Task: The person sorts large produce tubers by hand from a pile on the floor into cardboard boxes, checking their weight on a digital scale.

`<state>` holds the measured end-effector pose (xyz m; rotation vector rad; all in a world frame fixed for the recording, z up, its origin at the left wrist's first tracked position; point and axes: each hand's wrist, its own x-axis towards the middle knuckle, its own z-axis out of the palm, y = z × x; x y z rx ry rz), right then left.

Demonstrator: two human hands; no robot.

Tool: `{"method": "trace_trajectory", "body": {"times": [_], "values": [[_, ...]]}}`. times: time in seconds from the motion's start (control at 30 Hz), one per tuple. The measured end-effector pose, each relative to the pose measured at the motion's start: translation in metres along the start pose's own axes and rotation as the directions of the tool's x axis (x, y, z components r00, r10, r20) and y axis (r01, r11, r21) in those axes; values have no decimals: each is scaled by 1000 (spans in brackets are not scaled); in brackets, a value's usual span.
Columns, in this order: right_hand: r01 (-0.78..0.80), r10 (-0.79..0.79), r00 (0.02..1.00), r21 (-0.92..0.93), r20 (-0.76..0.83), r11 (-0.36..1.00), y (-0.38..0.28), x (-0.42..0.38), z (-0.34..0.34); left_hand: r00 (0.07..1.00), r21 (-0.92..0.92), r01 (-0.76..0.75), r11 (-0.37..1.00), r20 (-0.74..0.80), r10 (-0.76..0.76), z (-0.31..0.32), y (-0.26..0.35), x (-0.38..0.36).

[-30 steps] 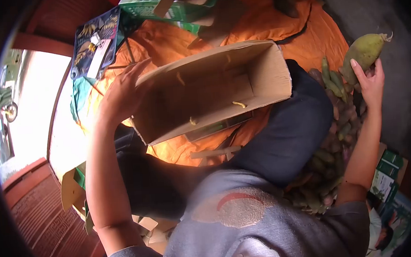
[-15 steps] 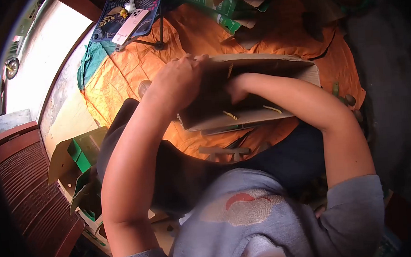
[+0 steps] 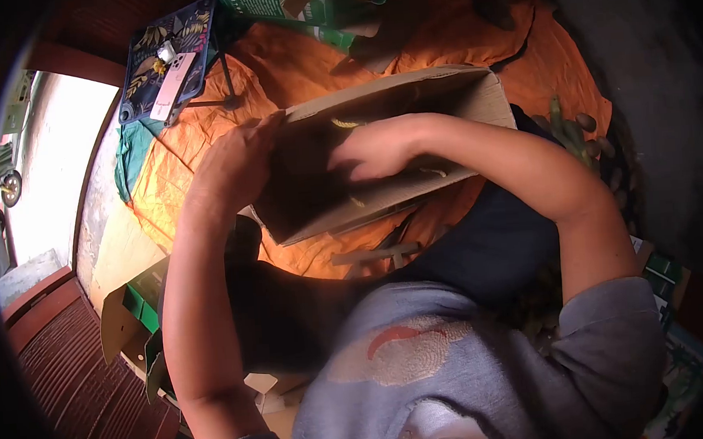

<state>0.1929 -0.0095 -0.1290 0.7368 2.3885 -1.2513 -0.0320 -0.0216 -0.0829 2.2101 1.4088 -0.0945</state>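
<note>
An open cardboard box lies tilted across my lap, its inside deep in shadow. My left hand is closed over the box's left end, with the fingertips hidden behind its edge. Inside the box is my right hand, reaching toward the left end. Its fingers are blurred and dark, so I cannot make out whether they hold anything. Short pieces of yellow cord poke through the box walls, one beside my right hand and others along the near wall.
An orange sheet covers the floor. A pink phone lies on a patterned folding stool at upper left. Green cartons stand behind, and cut cardboard sits at left. Wooden pieces lie before me; rounded brown objects are at right.
The box has shifted left in view and tilted, its left end now lower. My left hand moved with it. My right hand has moved left inside the box; the camera view also turned.
</note>
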Motion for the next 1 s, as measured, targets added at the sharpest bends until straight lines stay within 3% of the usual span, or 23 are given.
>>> {"method": "trace_trajectory", "body": {"times": [0.03, 0.1, 0.13, 0.17, 0.23, 0.3, 0.37, 0.43, 0.5, 0.57, 0.6, 0.63, 0.67, 0.7, 0.77, 0.83, 0.9, 0.97, 1.0], "values": [[115, -110, 990, 56, -84, 992, -2, -28, -13, 1000, -10, -5, 1000, 19, 6, -3, 3, 2], [138, -62, 936, 198, -347, 970, -22, -103, -41, 999, -23, -16, 1000, 34, 17, -2, 8, 4], [172, 7, 849, 288, -529, 942, -16, -135, -41, 999, -28, -18, 999, 40, 19, -1, 9, 5], [225, 91, 727, 361, -680, 905, -5, -166, -39, 998, -20, -55, 998, 9, 55, 2, 6, 6], [268, 194, 354, 298, -915, 916, 20, -229, -28, 991, -7, -124, 992, -50, 124, 10, 2, 9], [103, 375, 37, 377, -926, 921, 50, -285, 5, 997, -32, -45, 998, 57, 47, 2, 13, 12], [87, 556, -214, 551, -803, 830, 98, -319, 66, 995, -62, -61, 996, 73, 66, 2, 16, 16], [-2, 760, -193, 775, -621, 632, 143, -335, 141, 993, -66, 13, 998, 117, -5, 1, 20, 18], [-286, 857, -41, 828, -514, 483, 168, -332, 219, 994, -33, -78, 996, 76, 80, 4, 21, 19], [-348, 768, 1, 720, -640, 601, 194, -311, 301, 988, 53, -126, 991, 95, 120, 5, 19, 19], [-306, 879, 43, 831, -475, 464, 210, -298, 343, 990, 34, -81, 996, 121, 76, 4, 22, 19], [-407, 920, 94, 829, -380, 384, 220, -285, 379, 988, 17, -36, 999, 148, 33, 3, 25, 19], [-511, 949, 145, 801, -279, 313, 230, -271, 414, 988, 19, -84, 996, 132, 81, 5, 23, 18], [-708, 954, 187, 641, -235, 297, 231, -260, 453, 990, 101, -6, 995, 140, -8, 9, 7, 21], [-902, 978, 178, 379, -110, 207, 214, -248, 459, 984, 85, 56, 995, 163, -70, 3, 27, 17], [-962, 999, 39, 271, 36, 28, 165, -252, 429, 986, -21, 89, 996, 145, -85, 8, 12, 17], [-931, 989, 126, 336, -70, 143, 157, -245, 452, 992, -55, 77, 996, 106, -71, 10, -1, 18], [-866, 938, 296, 363, -180, 343, 157, -248, 468, 999, -16, 16, 1000, 45, -15, 10, -9, 17], [-864, 933, 305, 357, -188, 355, 164, -245, 467, 997, -50, 22, 998, 69, -19, 9, -13, 17]]}}
